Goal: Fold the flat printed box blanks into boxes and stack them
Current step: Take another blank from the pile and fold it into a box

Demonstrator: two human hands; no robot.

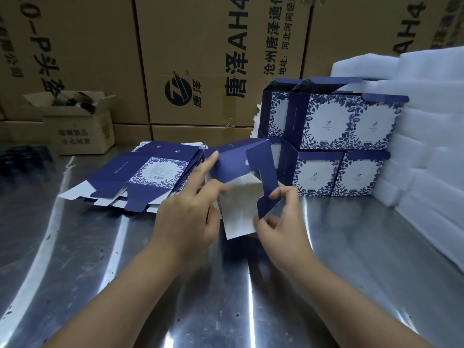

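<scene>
The half-folded navy-and-white cardboard box (231,159) is held over the shiny steel table (351,247), the left hand (185,214) gripping its wall and the right hand (283,227) pinching its navy tongued flap (266,182). If forced in askew, that flap would likely crease or tear. The box's white interior is empty, the stacked finished floral boxes (339,146) behind hide theirs, and the small open brown carton (75,126) far left holds dark tube-like items.

One held blank (238,212), six folded boxes (326,121)
</scene>
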